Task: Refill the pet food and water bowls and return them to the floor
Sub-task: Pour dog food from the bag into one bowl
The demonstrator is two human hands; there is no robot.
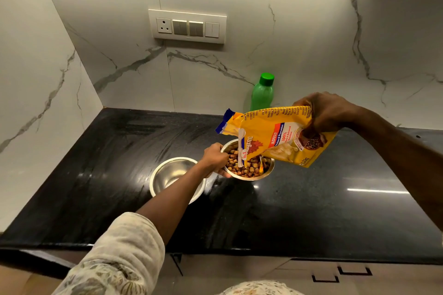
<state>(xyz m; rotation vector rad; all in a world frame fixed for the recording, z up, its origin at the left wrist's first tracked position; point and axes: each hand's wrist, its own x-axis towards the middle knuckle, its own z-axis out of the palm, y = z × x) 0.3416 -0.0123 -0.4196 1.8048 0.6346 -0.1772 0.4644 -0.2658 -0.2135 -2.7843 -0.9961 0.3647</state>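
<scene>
**Pouring kibble without flooding the table**

You're doing the food half right now; your right hand point(328, 112) is clamped on the bottom end of the yellow food bag point(278, 136), tipping it so the torn mouth is hanging right over the food bowl point(247, 163); your left hand point(214, 157) is closed on that bowl's near rim, holding it steady on the black table point(311, 199); so neither grip is free at the moment.

The bowl is already looking well covered with brown kibble point(242, 169), so I'd say you're getting near the end of the pour; start easing the bag back toward level rather than letting it run; a bag like that tends to dump in a rush once the contents slide.

A few things I'd be watching; the mouth is sitting over the far side of the bowl, so try keeping it over the middle; the loose flap of the torn top is hanging into the stream and could be steering pieces sideways; keeping the mouth low and close to the rim is helping, so don't lift it.

The second steel bowl point(177, 178) is sitting empty just beside the food bowl, partly under your left forearm; the green bottle point(262, 91) is standing capped by the back wall, presumably the water; neither bowl is anywhere near the floor yet.
</scene>
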